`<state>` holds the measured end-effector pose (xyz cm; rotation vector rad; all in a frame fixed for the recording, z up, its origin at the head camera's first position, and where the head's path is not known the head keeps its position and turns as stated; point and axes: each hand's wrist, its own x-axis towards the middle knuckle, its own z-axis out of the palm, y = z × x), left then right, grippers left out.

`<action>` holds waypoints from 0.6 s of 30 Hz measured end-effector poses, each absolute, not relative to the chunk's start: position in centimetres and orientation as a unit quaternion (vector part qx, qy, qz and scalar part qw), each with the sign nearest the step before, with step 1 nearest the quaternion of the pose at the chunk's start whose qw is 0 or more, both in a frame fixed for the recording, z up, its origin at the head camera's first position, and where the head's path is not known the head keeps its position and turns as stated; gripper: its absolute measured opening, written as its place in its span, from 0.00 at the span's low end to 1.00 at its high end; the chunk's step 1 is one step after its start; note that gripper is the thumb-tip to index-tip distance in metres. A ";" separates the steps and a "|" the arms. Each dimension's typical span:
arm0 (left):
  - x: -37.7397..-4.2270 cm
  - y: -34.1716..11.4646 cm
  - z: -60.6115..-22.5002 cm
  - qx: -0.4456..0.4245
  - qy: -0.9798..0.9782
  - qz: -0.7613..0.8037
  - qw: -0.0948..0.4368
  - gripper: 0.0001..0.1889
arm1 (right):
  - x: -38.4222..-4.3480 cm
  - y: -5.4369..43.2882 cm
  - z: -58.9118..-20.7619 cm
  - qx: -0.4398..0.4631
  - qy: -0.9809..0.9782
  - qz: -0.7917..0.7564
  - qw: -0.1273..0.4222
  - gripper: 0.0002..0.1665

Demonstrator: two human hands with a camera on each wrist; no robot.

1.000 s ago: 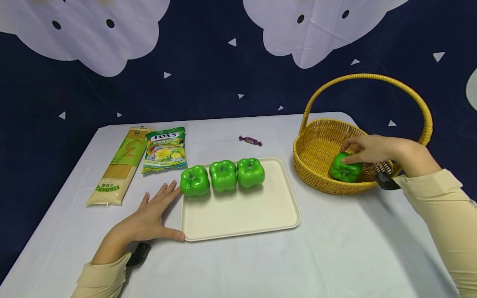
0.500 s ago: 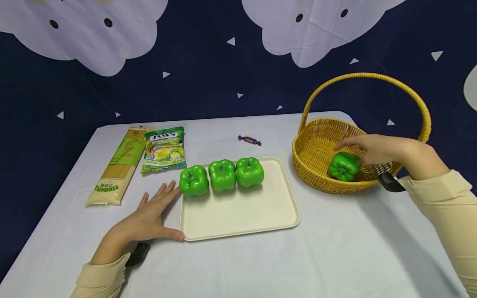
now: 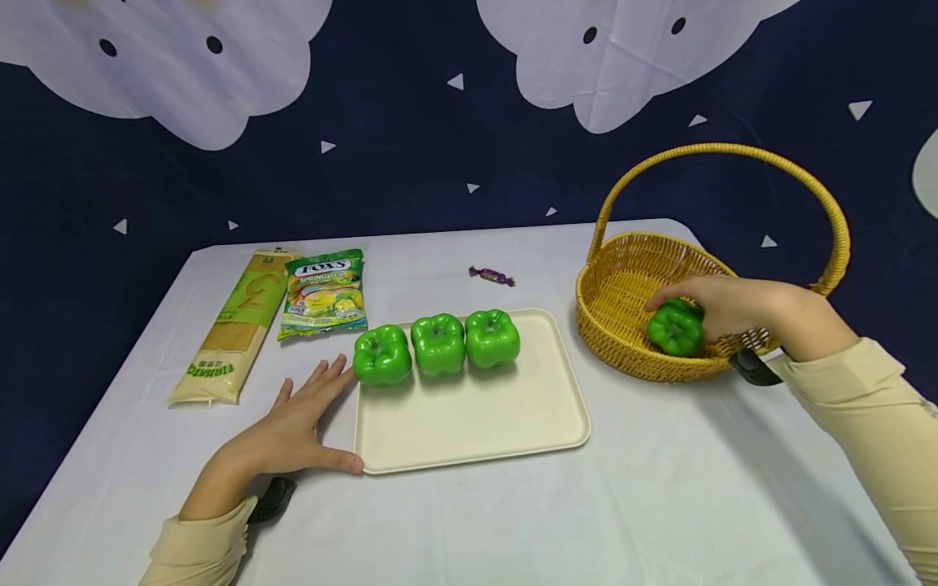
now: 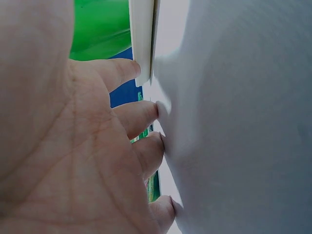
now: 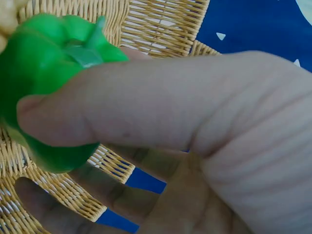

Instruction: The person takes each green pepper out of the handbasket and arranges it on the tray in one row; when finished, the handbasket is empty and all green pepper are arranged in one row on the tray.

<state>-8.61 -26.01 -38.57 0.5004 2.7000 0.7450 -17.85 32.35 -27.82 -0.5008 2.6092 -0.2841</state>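
In the head view, a green bell pepper (image 3: 676, 329) is inside the front of a yellow wicker basket (image 3: 614, 346). My right hand (image 3: 733, 305) reaches into the basket and grips this pepper from the right. The right wrist view shows the thumb (image 5: 58, 122) along the pepper's side, with the other fingers spread behind and below it. My left hand (image 3: 289, 431) lies spread at the left side of a cream tray (image 3: 472, 423), fingertips at its edge. Three more green bell peppers (image 3: 438, 346) stand in a row along the tray's back.
A pack of noodles (image 3: 242, 325) and a green candy bag (image 3: 324, 295) lie at the back left of the white table (image 3: 469, 521). Behind the tray is a purple-wrapped candy (image 3: 493, 276). The basket's tall handle (image 3: 721, 149) arches above the right hand.
My right hand first draws back slightly from the pepper in the basket, then moves left and closes round it. The left hand, the tray and its peppers stay put.
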 end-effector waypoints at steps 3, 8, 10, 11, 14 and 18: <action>-8.6 -26.0 -38.6 0.173 0.939 0.259 0.148 0.74 | -18.0 32.5 -27.8 -0.176 0.950 -0.102 0.237 0.50; -8.7 -26.0 -38.6 0.171 0.939 0.259 0.149 0.74 | -18.2 32.6 -27.8 -0.173 0.950 -0.112 0.237 0.46; -8.8 -26.0 -38.7 0.172 0.939 0.257 0.148 0.74 | -18.2 32.6 -27.7 -0.172 0.950 -0.119 0.231 0.45; -8.8 -26.0 -38.7 0.172 0.940 0.256 0.148 0.74 | -18.1 32.6 -27.6 -0.174 0.951 -0.122 0.226 0.44; -8.7 -26.0 -38.8 0.172 0.939 0.258 0.148 0.74 | -18.0 32.5 -27.2 -0.174 0.952 -0.130 0.216 0.44; -8.7 -26.0 -38.8 0.171 0.938 0.261 0.148 0.74 | -17.9 32.1 -26.7 -0.169 0.954 -0.138 0.205 0.44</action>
